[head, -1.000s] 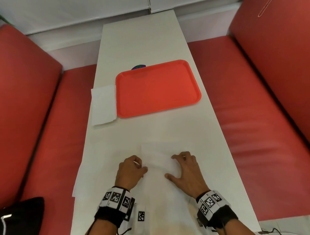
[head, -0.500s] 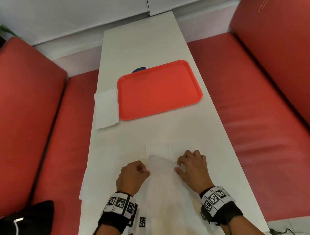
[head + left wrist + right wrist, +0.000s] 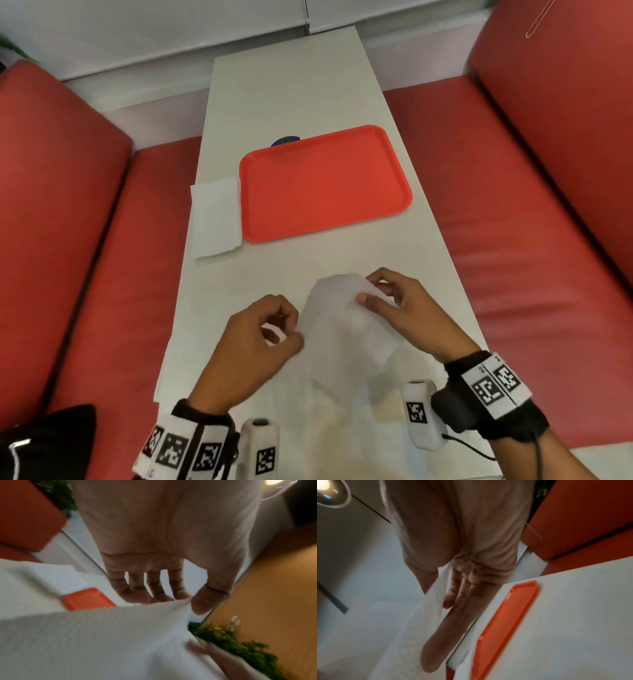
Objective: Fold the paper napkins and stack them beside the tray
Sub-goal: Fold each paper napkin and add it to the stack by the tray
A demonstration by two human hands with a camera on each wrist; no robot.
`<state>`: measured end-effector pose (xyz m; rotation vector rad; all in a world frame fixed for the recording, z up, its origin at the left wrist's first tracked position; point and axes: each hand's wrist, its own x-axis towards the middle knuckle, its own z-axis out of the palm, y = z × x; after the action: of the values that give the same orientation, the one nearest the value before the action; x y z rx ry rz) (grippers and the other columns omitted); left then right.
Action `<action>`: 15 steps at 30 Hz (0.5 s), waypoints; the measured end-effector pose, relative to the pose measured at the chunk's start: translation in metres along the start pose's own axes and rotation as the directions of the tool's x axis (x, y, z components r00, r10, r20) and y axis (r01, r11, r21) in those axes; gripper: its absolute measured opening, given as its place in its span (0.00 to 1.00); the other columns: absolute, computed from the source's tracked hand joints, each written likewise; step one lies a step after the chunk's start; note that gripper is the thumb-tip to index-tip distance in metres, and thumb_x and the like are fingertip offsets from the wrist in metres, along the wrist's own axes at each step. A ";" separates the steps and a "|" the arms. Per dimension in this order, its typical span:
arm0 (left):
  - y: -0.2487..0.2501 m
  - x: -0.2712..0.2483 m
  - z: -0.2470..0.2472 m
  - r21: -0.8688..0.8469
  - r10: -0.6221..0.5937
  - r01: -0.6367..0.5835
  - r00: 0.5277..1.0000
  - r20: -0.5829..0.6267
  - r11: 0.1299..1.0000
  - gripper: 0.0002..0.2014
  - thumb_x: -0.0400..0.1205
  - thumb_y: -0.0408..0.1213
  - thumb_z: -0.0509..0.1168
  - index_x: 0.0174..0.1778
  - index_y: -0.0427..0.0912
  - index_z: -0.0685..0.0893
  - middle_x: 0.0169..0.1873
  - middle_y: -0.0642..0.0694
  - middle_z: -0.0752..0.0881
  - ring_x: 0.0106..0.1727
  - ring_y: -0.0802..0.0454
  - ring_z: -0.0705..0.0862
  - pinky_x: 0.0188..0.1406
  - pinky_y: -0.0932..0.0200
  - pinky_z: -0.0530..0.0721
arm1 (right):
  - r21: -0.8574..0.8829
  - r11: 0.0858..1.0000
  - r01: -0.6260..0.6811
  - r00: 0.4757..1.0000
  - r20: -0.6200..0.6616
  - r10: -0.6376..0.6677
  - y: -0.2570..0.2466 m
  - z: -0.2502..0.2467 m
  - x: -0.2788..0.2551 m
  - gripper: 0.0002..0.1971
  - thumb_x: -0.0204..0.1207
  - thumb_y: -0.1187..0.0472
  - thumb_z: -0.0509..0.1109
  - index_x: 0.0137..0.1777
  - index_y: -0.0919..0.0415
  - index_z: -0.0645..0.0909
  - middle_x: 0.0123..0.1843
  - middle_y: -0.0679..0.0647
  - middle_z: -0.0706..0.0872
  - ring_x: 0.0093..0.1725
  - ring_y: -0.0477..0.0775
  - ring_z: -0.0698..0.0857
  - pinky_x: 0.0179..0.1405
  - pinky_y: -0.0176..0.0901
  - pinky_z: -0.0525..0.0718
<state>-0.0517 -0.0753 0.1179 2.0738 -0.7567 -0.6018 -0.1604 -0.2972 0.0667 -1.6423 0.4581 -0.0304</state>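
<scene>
A white paper napkin is lifted off the near part of the table between both hands and sags in the middle. My left hand pinches its left edge between thumb and fingers; the napkin fills the lower part of the left wrist view. At its far right corner my right hand pinches it; the napkin hangs beside the thumb in the right wrist view. An orange tray lies mid-table. A stack of folded napkins sits against the tray's left side.
More flat white napkins cover the table's near end under the hands. A small blue object peeks from behind the tray. Red bench seats flank the narrow table, and a black bag lies at the lower left.
Both hands went from resting on the flat napkin to pinching its edges and lifting it up and away from me. The right hand moved farther forward than the left.
</scene>
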 end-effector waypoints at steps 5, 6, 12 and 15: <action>0.028 -0.012 0.013 -0.088 0.270 -0.257 0.937 0.220 0.962 0.07 0.73 0.38 0.74 0.41 0.48 0.83 0.44 0.51 0.83 0.50 0.48 0.83 0.52 0.56 0.80 | 0.086 0.991 0.100 0.994 0.030 -0.103 -0.035 0.005 -0.003 0.04 0.83 0.59 0.68 0.53 0.58 0.82 0.48 0.50 0.92 0.44 0.46 0.89 0.42 0.38 0.83; 0.030 -0.012 0.013 -0.176 0.296 -0.260 0.929 0.224 0.949 0.06 0.74 0.40 0.73 0.42 0.46 0.83 0.45 0.50 0.84 0.51 0.47 0.84 0.54 0.53 0.80 | 0.105 0.987 0.119 0.992 0.040 -0.124 -0.038 0.005 -0.004 0.05 0.84 0.60 0.66 0.54 0.59 0.82 0.47 0.51 0.92 0.41 0.48 0.88 0.39 0.39 0.82; -0.001 0.021 0.004 -0.229 0.114 -0.111 0.993 0.002 0.967 0.18 0.74 0.49 0.64 0.59 0.51 0.84 0.56 0.55 0.85 0.60 0.54 0.83 0.59 0.61 0.79 | 0.229 0.967 0.111 0.981 0.132 -0.144 -0.046 -0.002 -0.002 0.07 0.81 0.60 0.68 0.56 0.60 0.82 0.47 0.58 0.92 0.39 0.49 0.85 0.38 0.35 0.78; -0.017 0.035 0.007 -0.258 0.063 -0.003 0.972 0.225 0.966 0.12 0.78 0.47 0.67 0.52 0.46 0.88 0.50 0.50 0.88 0.55 0.52 0.86 0.60 0.50 0.81 | 0.233 0.967 0.100 0.977 0.159 -0.139 -0.043 0.001 0.005 0.11 0.76 0.67 0.74 0.57 0.65 0.80 0.40 0.53 0.91 0.33 0.45 0.83 0.31 0.33 0.77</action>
<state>-0.0260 -0.0953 0.0947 1.7694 -0.7979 -0.8867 -0.1434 -0.2959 0.1062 -1.4343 0.2122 -0.0269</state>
